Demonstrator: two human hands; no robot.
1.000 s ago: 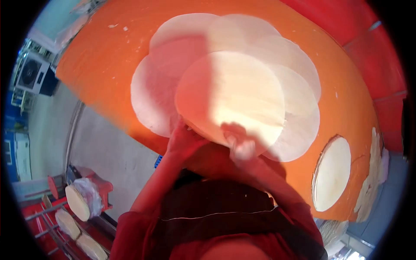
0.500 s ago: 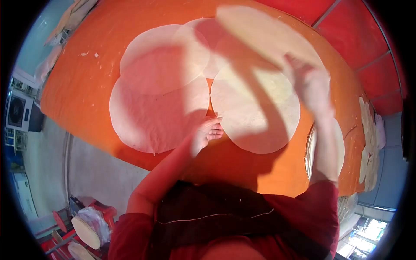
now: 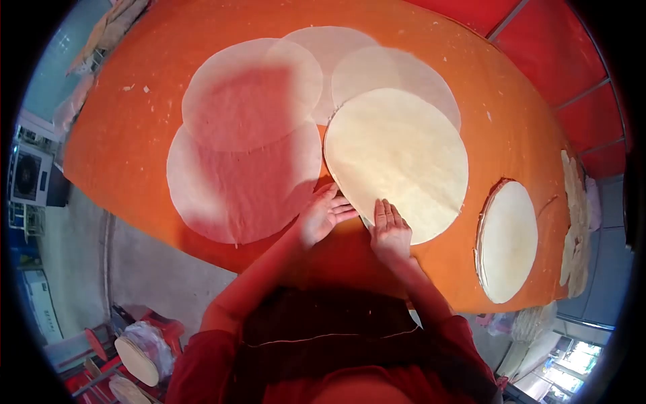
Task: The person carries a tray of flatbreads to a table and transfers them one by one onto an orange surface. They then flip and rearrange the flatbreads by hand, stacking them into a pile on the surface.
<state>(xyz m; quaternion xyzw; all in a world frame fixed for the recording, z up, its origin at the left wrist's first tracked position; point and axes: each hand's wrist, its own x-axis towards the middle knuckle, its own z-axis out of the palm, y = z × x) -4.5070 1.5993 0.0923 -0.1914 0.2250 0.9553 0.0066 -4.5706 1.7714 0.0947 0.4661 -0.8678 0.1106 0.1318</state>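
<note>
Several thin round dough sheets overlap in a ring on the orange table (image 3: 316,262). A pale yellow round sheet (image 3: 397,155) lies on top at the right of the ring. My right hand (image 3: 391,232) rests on its lower edge with fingers stretched flat. Beside its lower left edge is my left hand (image 3: 326,215), palm partly up and fingers apart, holding nothing visible. Left of that hand lies a pinkish, shaded round sheet (image 3: 249,188), under another sheet (image 3: 252,94) above it.
A stack of round sheets (image 3: 508,242) sits near the table's right edge. Irregular dough pieces (image 3: 573,229) lie beyond it. At the lower left, more round pieces (image 3: 136,361) and a plastic bag stand on a red rack. A red panel (image 3: 552,54) borders the upper right.
The raised, blurred sheet has come down onto the right part of the ring. My right hand has moved down and left to its lower edge. My left hand has turned slightly and its fingers have spread.
</note>
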